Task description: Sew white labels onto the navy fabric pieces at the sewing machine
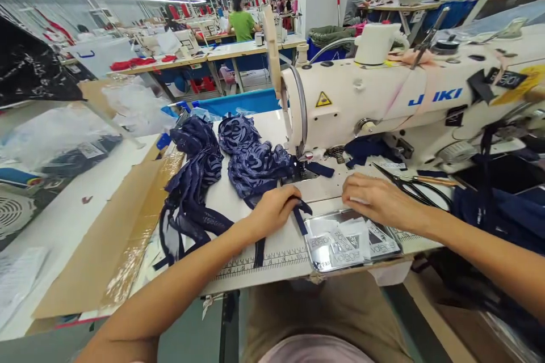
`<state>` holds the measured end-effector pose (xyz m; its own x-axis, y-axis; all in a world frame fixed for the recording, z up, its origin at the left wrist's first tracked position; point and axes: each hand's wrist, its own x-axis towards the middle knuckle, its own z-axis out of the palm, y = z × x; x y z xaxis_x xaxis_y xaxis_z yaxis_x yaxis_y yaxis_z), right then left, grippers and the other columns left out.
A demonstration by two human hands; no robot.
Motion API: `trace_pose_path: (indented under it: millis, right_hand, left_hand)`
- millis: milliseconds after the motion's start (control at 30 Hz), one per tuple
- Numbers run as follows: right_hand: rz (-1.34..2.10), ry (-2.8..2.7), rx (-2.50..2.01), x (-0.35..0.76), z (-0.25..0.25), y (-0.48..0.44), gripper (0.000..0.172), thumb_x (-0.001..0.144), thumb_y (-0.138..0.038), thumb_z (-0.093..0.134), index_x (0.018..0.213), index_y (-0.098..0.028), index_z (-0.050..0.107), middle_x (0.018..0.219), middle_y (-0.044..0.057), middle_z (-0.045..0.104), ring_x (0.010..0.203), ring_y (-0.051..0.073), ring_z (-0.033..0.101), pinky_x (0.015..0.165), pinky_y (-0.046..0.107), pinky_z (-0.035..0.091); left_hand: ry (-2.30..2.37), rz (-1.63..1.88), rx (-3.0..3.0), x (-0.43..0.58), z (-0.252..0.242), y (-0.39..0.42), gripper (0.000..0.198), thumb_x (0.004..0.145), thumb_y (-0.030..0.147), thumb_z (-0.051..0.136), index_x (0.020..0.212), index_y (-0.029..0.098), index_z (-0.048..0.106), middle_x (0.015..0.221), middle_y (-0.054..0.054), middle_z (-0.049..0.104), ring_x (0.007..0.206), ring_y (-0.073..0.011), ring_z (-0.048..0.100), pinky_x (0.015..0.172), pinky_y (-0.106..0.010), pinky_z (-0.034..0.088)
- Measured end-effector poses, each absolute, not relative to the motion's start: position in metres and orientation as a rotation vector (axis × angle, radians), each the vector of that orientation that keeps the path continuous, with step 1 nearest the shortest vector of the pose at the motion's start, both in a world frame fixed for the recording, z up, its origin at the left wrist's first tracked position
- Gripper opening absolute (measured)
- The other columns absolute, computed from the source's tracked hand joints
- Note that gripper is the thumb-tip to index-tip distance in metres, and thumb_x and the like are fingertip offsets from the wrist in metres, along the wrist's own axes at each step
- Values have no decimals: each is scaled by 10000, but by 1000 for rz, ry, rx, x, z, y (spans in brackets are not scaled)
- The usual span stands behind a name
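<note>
My left hand (275, 208) is closed on a navy fabric strip (304, 207), in front of the needle area of the white sewing machine (340, 102). Left of it lie two bunched heaps of navy strips, a ruffled heap (259, 164) and a longer tangle (193, 153), with loose ends trailing over the table. My right hand (374, 198) bends over the back edge of a clear tray (315, 261) of printed white labels (347, 244). Its fingers are drawn together; something white shows under them, but I cannot tell what they hold.
Black scissors (409, 184) lie right of my right hand, points toward the machine. A cardboard sheet (102, 232) covers the left side. Navy cloth (498, 210) is piled at the right. Farther back, a person in a green top (242, 25) sits among other machines.
</note>
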<state>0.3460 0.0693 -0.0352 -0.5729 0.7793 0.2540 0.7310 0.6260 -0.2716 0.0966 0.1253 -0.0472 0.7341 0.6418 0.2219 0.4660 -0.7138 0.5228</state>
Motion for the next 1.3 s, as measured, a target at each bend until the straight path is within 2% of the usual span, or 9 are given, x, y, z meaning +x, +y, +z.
trace_pose_path:
  millis: [333, 433, 533, 633, 767, 867, 1000, 1167, 1300]
  right_hand:
    - [648, -2663, -1164, 328, -29, 29, 139, 875, -193, 444, 799, -198, 561, 771, 3, 562, 712, 139, 531, 643, 248, 375]
    - [654, -2820, -1134, 312, -28, 33, 108, 823, -130, 491, 843, -198, 573, 803, 9, 586, 717, 153, 558, 623, 252, 369]
    - [672, -2998, -1066, 298, -27, 39, 197, 758, -60, 494, 864, -200, 582, 825, 18, 597, 670, 153, 560, 546, 248, 329]
    - [741, -3081, -1001, 291, -26, 41, 198, 725, -40, 486, 803, -197, 576, 814, 15, 595, 618, 141, 538, 502, 246, 280]
    - [751, -3032, -1053, 292, -26, 38, 152, 730, -51, 478, 730, -195, 524, 790, 8, 580, 616, 148, 513, 525, 260, 287]
    - [859, -2816, -1130, 298, -26, 35, 139, 782, -88, 427, 729, -202, 485, 757, 4, 548, 651, 152, 494, 567, 269, 324]
    - [1042, -2060, -1265, 301, -30, 42, 117, 793, -237, 475, 679, -206, 468, 794, 8, 513, 767, 162, 495, 683, 293, 379]
    - [1234, -1186, -1246, 276, -38, 59, 257, 614, -401, 665, 615, -191, 517, 1001, 34, 549, 936, 204, 510, 792, 329, 381]
    - [1271, -949, -1170, 250, -39, 70, 312, 514, -414, 732, 557, -176, 536, 896, 22, 588, 857, 176, 532, 777, 300, 382]
  left_hand:
    - [1079, 537, 2240, 121, -61, 130, 87, 741, 189, 622, 672, 149, 588, 631, 46, 580, 599, -107, 518, 590, -210, 369]
    - [1099, 542, 2211, 122, -56, 128, 97, 736, 190, 619, 658, 143, 587, 618, 46, 576, 597, -108, 515, 586, -211, 366]
    - [1068, 550, 2200, 123, -52, 126, 64, 754, 169, 580, 712, 142, 620, 684, 25, 620, 644, -120, 549, 628, -219, 389]
    - [1026, 574, 2139, 121, -51, 125, 107, 762, 151, 546, 762, 146, 653, 777, 0, 659, 718, -132, 580, 694, -222, 412]
    - [1053, 620, 1985, 117, -54, 127, 99, 731, 172, 567, 727, 136, 659, 730, -2, 650, 695, -132, 561, 671, -219, 409]
    - [1073, 657, 1821, 113, -56, 129, 94, 701, 193, 576, 678, 124, 636, 636, 19, 594, 607, -105, 500, 602, -210, 374]
    - [1060, 727, 1581, 110, -54, 126, 184, 663, 277, 589, 568, 126, 544, 507, 56, 449, 493, -64, 357, 496, -197, 273]
    - [1019, 835, 1460, 111, -47, 120, 377, 610, 437, 627, 475, 140, 438, 464, 72, 329, 472, -49, 268, 476, -208, 205]
    - [1000, 886, 1423, 111, -44, 116, 433, 570, 502, 657, 464, 131, 461, 463, 61, 358, 478, -51, 283, 480, -209, 206]
